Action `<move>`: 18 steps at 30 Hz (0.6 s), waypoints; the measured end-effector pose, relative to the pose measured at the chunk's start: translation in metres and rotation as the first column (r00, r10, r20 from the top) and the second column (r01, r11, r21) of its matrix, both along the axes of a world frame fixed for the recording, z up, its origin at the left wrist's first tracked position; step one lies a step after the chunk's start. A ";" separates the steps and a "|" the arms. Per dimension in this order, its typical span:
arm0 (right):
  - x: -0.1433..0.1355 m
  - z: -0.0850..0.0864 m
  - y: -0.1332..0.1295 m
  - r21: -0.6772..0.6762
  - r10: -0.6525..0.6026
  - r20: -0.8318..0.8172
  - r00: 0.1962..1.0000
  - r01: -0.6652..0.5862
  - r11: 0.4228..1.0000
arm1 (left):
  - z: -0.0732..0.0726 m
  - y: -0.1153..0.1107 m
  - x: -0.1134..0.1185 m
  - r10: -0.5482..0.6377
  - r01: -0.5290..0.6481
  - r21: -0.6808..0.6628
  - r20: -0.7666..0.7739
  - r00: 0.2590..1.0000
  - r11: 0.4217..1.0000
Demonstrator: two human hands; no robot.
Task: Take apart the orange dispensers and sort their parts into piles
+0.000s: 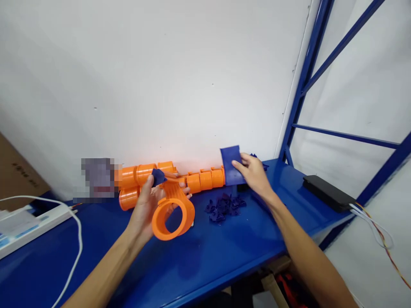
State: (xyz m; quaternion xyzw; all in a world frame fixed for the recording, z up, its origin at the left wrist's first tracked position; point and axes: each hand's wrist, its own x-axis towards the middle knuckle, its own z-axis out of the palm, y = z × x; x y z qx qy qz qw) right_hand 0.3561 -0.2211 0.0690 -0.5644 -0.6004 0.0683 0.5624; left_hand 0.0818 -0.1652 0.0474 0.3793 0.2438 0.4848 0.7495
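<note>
My left hand (146, 205) is closed around the arm of an orange plastic ring-shaped part (189, 214), its open ring tilted toward me. Under the left thumb sits a small dark blue scrap (157, 176). Raised to the right, my right hand (252, 173) pinches a flat blue rectangular sheet (231, 164) between thumb and fingers. Below the sheet, a heap of crumpled dark blue scraps (226, 206) lies on the blue table (212, 265). Behind my hands, several orange cylindrical parts (205, 180) stand in a row against the wall; the left hand partly hides them.
A black flat box (329, 192) with cables rests at the table's right end, beside a blue metal frame (298, 98). To the left are a white power strip (38, 224), a white cable (80, 239) and a cardboard box (19, 175). Below the front edge are open cartons (274, 291).
</note>
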 end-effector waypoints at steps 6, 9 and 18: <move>0.100 -0.021 -0.064 -0.308 -0.125 0.124 0.984 0.158 0.938 | -0.005 -0.006 0.012 -0.102 0.100 -0.061 -0.038 0.994 0.993; 0.126 -0.033 -0.075 -0.484 -0.073 0.170 0.983 0.148 0.863 | -0.007 -0.006 0.014 -0.121 0.117 -0.072 -0.066 0.990 0.991; 0.124 -0.051 -0.066 -0.553 -0.043 0.348 0.936 0.242 0.797 | -0.014 -0.008 0.017 -0.212 0.208 -0.070 -0.063 0.975 0.976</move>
